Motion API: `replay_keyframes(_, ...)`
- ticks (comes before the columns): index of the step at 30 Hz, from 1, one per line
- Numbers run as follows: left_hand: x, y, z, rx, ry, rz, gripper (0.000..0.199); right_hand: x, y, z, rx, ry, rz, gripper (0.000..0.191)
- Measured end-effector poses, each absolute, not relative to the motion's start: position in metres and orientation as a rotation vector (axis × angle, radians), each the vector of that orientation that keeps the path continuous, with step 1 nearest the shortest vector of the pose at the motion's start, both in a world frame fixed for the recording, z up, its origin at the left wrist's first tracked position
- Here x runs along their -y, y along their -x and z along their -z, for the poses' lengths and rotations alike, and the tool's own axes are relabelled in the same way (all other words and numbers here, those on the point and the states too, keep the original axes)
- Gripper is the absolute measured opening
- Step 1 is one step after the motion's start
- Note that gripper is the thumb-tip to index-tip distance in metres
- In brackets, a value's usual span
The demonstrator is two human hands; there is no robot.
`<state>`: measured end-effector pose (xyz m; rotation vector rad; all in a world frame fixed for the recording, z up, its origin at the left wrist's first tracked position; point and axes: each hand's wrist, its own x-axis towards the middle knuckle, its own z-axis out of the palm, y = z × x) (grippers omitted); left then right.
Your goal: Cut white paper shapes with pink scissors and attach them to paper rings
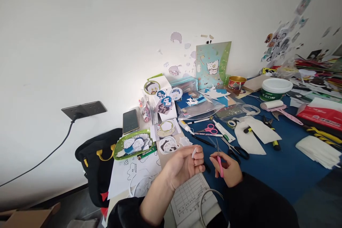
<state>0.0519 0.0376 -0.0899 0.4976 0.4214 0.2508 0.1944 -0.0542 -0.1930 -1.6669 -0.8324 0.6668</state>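
Note:
Between the thumb and fingers of my left hand (181, 167) is a small white paper piece (194, 152), its printed side, if any, too small to make out. To its right, my right hand (230, 171) is closed on pink-handled scissors (220, 166) whose blades point up and away from me. The blades stand apart from the paper piece. Below my hands lies a sheet with a printed table (190, 196), crossed by a pale cable (201, 205). Just beyond are black-handled scissors (242, 152) and a second pair of pink scissors (210, 129).
A green tray (117, 154) of cut-out drawings and a phone (130, 121) sit at the left. White cloth pieces (251, 139), a pink lint roller (283, 108), a white-lidded tub (276, 87) and pliers (324, 136) lie to the right. A wall socket (84, 109) holds a black cable.

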Motion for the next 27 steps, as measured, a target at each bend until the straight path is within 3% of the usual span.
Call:
replay_keyframes(3,-0.039,-0.050,0.090,-0.407,-0.448,-0.248,0.016,0.056,-0.204,0.196,0.948,1.761,-0.629,0.039)
replay_keyframes(10,-0.039,-0.051,0.090,-0.428,-0.466,-0.261,0.018,0.052,-0.225,0.183,1.202,2.055,-0.434,0.006)
replay_keyframes(14,-0.040,-0.050,0.088,-0.482,-0.531,-0.339,0.016,0.041,-0.227,0.179,1.295,2.091,-0.501,0.006)
replay_keyframes(19,-0.044,-0.046,0.086,-0.550,-0.649,-0.451,0.019,0.053,-0.229,0.166,1.426,1.989,-0.642,0.037)
replay_keyframes(24,-0.048,-0.040,0.080,-0.571,-0.782,-0.529,0.024,0.098,-0.207,0.150,1.734,1.842,-0.610,0.017)
replay_keyframes(27,-0.048,-0.037,0.077,-0.562,-0.861,-0.579,0.026,0.113,-0.189,0.155,1.801,1.917,-0.574,0.029)
